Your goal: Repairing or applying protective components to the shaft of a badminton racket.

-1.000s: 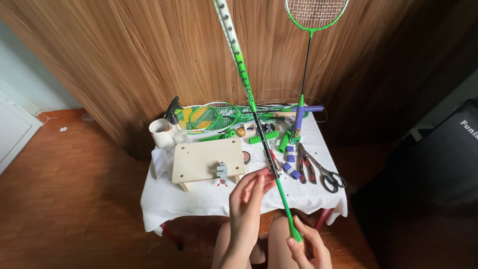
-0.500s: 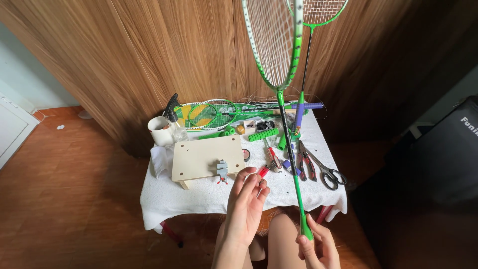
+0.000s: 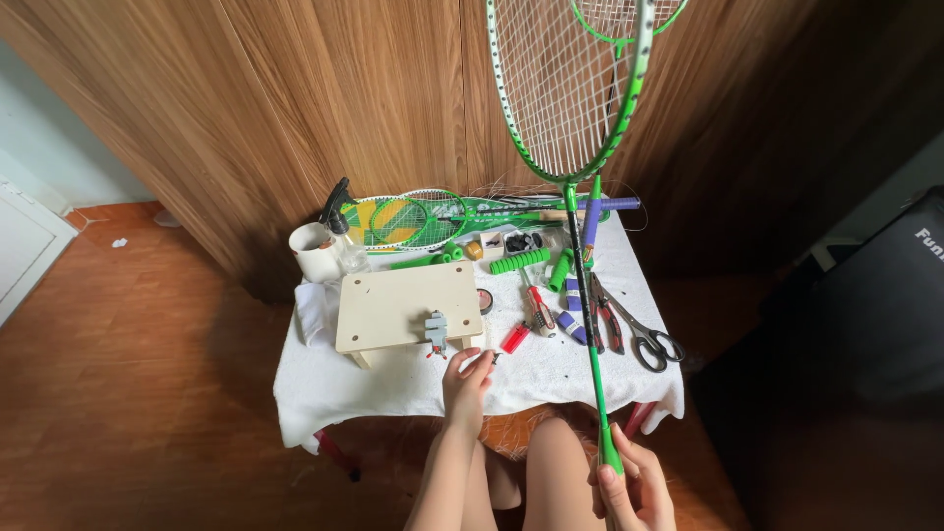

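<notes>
Wood-panel wall behind, reddish floor, small desk [image 3: 393,388] under a white cloth, cluttered. From my feed the right hand [image 3: 629,484] is wrapped closed around the bottom of the green badminton racket [image 3: 575,128], held upright, strung head high against the wall, shaft crossing over the desk's right side. Left hand [image 3: 466,379] sits at the desk's front edge, fingers loosely curled on something small; too tiny, cannot tell what. It's just below the small metal clamp [image 3: 436,329] on the pale wooden board [image 3: 398,303], red cutter [image 3: 514,338] just beside. I'd judge this as an inspect-the-racket step, strings facing the camera; the next move needs the right grip kept firm so the head doesn't swing into the wall, and the left fingers to secure that small piece. Containers: white cup [image 3: 315,252] at back left, contents not visible; spray bottle [image 3: 339,202] next to it. Scissors [image 3: 644,336], pliers, green grip rolls [image 3: 519,261] lie loose, more rackets [image 3: 413,216] at the back.
</notes>
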